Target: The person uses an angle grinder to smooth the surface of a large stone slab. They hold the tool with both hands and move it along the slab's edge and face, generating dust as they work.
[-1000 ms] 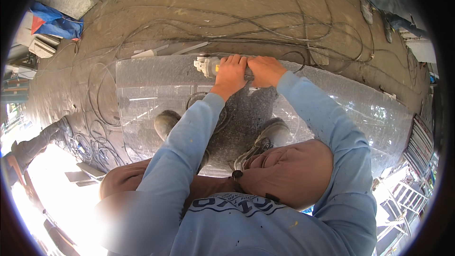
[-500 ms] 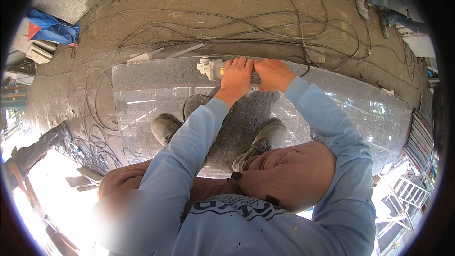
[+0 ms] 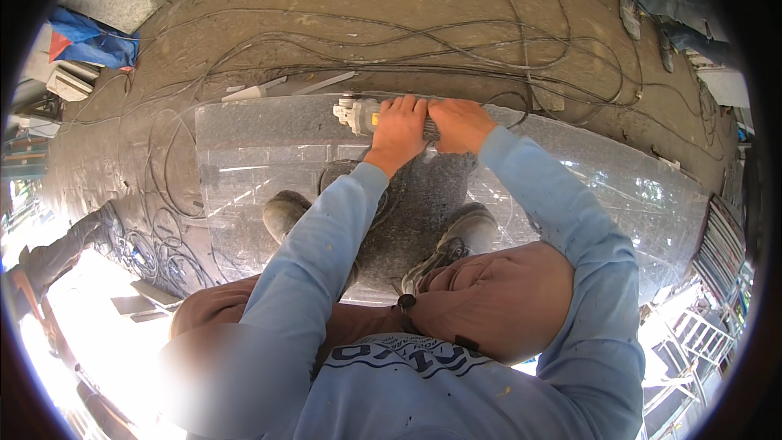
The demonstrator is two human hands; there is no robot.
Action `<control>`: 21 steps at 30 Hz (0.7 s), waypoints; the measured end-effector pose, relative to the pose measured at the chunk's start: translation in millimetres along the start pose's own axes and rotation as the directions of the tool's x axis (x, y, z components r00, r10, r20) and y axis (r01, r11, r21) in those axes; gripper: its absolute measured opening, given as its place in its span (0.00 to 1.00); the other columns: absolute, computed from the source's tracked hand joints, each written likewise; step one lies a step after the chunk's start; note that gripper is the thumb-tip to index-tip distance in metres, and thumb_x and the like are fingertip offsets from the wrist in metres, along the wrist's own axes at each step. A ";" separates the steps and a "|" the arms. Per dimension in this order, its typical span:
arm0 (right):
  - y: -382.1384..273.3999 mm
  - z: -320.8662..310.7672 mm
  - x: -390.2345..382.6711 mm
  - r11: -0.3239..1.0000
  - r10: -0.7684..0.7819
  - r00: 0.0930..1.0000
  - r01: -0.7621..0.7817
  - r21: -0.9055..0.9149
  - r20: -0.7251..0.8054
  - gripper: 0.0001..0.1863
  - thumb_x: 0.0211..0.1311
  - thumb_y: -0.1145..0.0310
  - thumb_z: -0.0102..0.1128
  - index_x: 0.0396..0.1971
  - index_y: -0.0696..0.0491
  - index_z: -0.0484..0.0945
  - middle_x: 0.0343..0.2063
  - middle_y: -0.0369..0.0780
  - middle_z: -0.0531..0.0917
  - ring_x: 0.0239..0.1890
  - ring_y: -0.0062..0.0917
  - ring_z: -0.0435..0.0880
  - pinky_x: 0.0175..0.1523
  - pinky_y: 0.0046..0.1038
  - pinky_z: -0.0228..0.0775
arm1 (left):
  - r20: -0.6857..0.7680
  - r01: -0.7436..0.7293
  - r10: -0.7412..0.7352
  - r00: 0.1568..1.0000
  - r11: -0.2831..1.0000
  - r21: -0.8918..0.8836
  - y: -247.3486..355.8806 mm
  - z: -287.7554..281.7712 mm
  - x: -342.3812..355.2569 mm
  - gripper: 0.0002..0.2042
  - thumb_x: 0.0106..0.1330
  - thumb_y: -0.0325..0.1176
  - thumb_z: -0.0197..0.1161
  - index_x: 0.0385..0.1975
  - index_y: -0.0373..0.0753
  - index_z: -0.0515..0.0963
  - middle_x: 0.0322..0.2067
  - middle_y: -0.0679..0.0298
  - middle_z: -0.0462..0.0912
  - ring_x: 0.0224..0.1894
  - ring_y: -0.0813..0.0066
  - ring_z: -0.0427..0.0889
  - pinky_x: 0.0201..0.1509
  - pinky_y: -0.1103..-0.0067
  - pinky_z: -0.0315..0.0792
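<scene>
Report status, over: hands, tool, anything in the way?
Left hand and right hand: gripping angle grinder. Location: far edge of grey slab. Boots on slab, nearer; cables beyond that edge.

Pwr tool nr slab edge

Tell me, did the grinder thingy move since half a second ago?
Yes, slightly left: the grinder has shifted that way against the thin pale strip lying beyond the slab.

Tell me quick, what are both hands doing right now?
Left hand: closed, holding the angle grinder around its body.
Right hand: closed, holding the same angle grinder farther back.
</scene>
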State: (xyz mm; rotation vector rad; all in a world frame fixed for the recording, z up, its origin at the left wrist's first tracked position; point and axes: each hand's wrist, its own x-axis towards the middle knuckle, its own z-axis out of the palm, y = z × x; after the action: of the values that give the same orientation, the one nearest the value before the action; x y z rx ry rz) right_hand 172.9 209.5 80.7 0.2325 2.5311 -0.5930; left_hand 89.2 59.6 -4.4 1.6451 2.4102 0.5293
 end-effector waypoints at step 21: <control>13.0 -8.3 -20.0 1.000 0.018 1.000 -0.018 -0.009 -0.017 0.25 0.45 0.67 0.80 0.43 0.59 0.80 0.41 0.47 0.87 0.47 0.43 0.88 0.52 0.40 0.81 | -0.028 -0.010 0.009 1.000 0.999 -0.045 22.6 1.4 8.3 0.29 0.45 0.33 0.78 0.51 0.42 0.77 0.42 0.61 0.79 0.50 0.59 0.79 0.56 0.64 0.70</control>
State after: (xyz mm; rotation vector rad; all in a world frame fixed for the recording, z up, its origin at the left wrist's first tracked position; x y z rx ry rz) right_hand 189.7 223.9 92.9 0.2577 2.5444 -0.5753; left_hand 106.1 74.9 3.4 1.6421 2.3929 0.6074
